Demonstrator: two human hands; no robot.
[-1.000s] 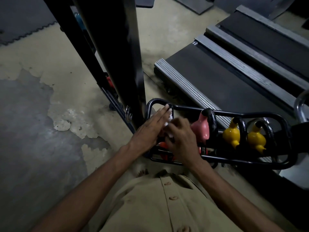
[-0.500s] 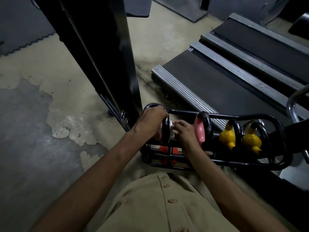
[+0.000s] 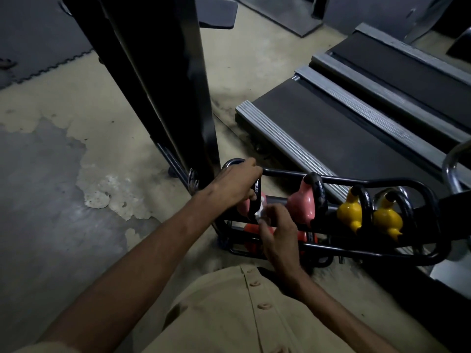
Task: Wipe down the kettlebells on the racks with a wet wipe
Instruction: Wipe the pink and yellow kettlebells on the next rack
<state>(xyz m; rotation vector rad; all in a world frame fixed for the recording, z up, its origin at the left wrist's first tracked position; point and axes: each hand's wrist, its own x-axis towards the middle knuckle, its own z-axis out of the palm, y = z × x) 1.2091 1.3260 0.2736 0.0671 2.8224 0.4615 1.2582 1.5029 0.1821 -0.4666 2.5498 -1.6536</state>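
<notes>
The left hand [image 3: 237, 186] is gripping the black handle [image 3: 255, 200] of the end pink kettlebell [image 3: 242, 206], apparently steadying it, while the right hand [image 3: 277, 233] is pinching a wet wipe [image 3: 260, 214] against it.

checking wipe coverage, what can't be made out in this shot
Head view only:
1. Left pink kettlebell: body mostly behind the left hand and right hand.
2. Wipe: only a white scrap shows past the right hand's fingers.
3. Red kettlebells, lower shelf: covered by the right hand and rack bars; count unclear.
4. Rack's right end: too dark to tell.
</notes>
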